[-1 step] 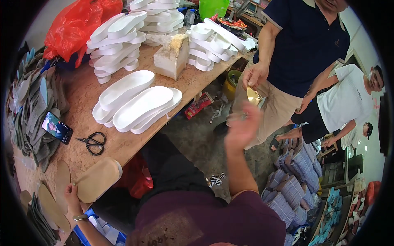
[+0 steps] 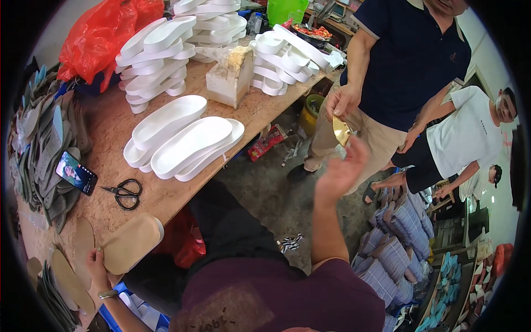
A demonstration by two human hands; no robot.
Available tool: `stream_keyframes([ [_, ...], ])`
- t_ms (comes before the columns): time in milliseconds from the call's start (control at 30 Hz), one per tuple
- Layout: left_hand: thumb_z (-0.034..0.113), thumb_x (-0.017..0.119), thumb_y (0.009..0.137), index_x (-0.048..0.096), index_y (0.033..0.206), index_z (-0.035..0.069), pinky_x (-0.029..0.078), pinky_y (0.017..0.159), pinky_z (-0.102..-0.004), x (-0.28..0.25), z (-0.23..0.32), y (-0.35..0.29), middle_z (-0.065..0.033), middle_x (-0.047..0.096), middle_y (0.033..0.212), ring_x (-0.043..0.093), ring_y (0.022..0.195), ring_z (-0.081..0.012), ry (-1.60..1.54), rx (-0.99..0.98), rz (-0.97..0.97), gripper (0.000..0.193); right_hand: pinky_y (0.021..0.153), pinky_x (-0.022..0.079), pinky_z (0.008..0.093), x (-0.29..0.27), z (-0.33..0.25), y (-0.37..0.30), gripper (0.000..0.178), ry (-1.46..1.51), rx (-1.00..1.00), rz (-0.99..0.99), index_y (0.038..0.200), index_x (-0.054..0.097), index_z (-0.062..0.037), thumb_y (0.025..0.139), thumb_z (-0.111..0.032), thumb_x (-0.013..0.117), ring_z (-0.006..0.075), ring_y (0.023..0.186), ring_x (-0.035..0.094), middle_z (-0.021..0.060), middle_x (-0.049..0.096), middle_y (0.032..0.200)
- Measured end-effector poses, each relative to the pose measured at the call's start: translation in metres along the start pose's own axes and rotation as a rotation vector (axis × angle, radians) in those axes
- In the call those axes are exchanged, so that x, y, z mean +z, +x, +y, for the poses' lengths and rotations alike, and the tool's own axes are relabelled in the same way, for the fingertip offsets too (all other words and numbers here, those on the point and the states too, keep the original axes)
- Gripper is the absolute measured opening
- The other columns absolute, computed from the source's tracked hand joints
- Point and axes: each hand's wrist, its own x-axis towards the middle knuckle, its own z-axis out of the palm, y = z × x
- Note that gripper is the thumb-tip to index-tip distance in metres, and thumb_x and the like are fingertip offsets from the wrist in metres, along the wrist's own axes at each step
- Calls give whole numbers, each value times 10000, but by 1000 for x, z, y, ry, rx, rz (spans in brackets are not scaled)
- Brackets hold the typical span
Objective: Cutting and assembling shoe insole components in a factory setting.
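Observation:
My left hand (image 2: 98, 269) grips the rounded end of a shoe sole (image 2: 131, 243), tan on its face with a white rim, over the table edge. Beside it lie flat tan insoles (image 2: 72, 279). My right hand (image 2: 344, 171) is raised over the floor, blurred, so its fingers do not show clearly. Just above it, another person's hand (image 2: 344, 101) holds a shiny gold piece (image 2: 341, 130); whether my fingers touch it I cannot tell. White shoe soles (image 2: 192, 146) lie in overlapping pairs on the table, with black-handled scissors (image 2: 126, 193) nearer me.
A phone (image 2: 77, 172) leans against a heap of grey insoles (image 2: 50, 149). Stacked white soles (image 2: 155, 61), a worn white block (image 2: 229, 77) and a red plastic bag (image 2: 105, 36) occupy the far table (image 2: 166, 202). Two people stand at right, near piled blue-grey soles (image 2: 387, 260).
My right hand has shifted to the right, and more of the gold piece shows above it. My left hand and the sole stay put.

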Motion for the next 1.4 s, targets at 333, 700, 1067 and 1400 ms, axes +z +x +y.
stream_keyframes([
  [333,168,665,861,669,910,-4,451,704,-276,7,26,-10,-34,634,815,544,761,-124,260,125,114,178,873,479,333,3,46,31,584,397,364,106,1377,384,-78,885,-202,674,171,1174,476,43,425,1349],
  [700,84,622,867,630,940,34,472,807,-355,73,206,-105,-106,605,979,586,906,-223,-239,767,181,89,847,462,452,26,38,36,497,184,394,26,1366,437,-109,935,-276,618,204,1092,496,85,495,1314],
  [1067,397,390,965,552,946,107,391,704,-281,108,330,-216,-192,711,940,508,828,-209,-1701,940,-621,333,847,457,435,72,28,-27,452,325,515,-113,1315,446,-73,936,-253,614,213,1011,503,88,500,1238],
  [1400,323,390,977,561,910,107,379,687,-272,106,342,-192,-161,718,848,479,795,-195,-1721,1530,-495,284,846,452,420,64,21,-36,413,348,540,-137,1268,454,-41,936,-231,610,222,937,510,92,504,1169],
])
